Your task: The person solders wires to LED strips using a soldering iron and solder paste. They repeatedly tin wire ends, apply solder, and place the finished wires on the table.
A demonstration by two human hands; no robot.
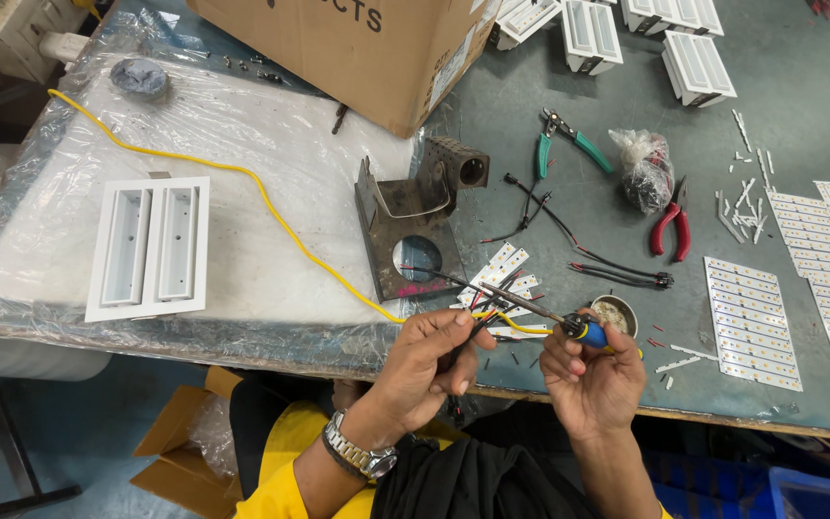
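We see our right hand (pixel 593 370) at the near edge of the worktop (pixel 569 86), its fingers wrapped tight around the blue and yellow handle of a soldering iron (pixel 540 312), whose long dark tip slants up and to the left. Our left hand (pixel 429 360), with a metal watch (pixel 362 454) on the wrist, has its fingers pinched together on a small bundle of thin wires (pixel 480 322), held right against the shaft of the iron. Just behind the hands lie several short white light strips (pixel 503 274), and a small round tin (pixel 615 312) sits just beside the right hand. A rusty metal stand (pixel 410 221) rests further back, with a yellow cable (pixel 242 178) running across the plastic sheet to the left, past a white double light housing (pixel 151 247). Red pliers (pixel 671 226), green pliers (pixel 569 139) and sheets of light strips (pixel 751 322) lie to the right, and a cardboard box (pixel 357 48) stands behind.
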